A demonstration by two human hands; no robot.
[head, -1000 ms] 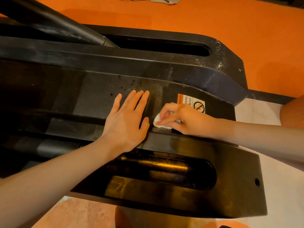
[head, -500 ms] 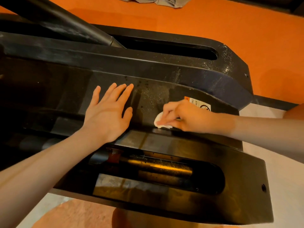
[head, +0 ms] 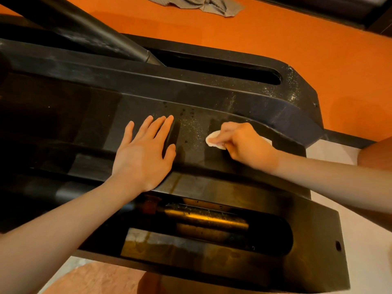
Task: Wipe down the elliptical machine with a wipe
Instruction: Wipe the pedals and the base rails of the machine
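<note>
Pinched in the curled fingers of the right hand (head: 247, 143), a small white wipe (head: 215, 142) is pressed against the black sloping surface of the elliptical machine (head: 212, 185), with only its left edge showing past the fingertips. Beside it, the left hand (head: 144, 153) lies flat on the same sloping panel, fingers straight and slightly spread, holding nothing; the two hands are near each other but apart. Both forearms are bare and reach in from the lower corners of the view. Nearest the camera, the machine's lower casing has a long rounded slot (head: 212, 228) through which a brass-coloured cylinder (head: 203, 217) shows. A pale floor (head: 364, 247) lies to the right of the casing, and a pinkish fuzzy surface sits at the bottom edge. Between the hands, the panel carries a scatter of pale specks and a few dark spots. Beyond the hands, a raised ridge runs across the machine, and behind it a second long slot (head: 222, 68) opens in the top casing, with a dark tube (head: 84, 32) slanting into it from the upper left. Farther back lies an orange floor (head: 297, 35), with a crumpled grey cloth (head: 203, 5) on it at the top edge.
</note>
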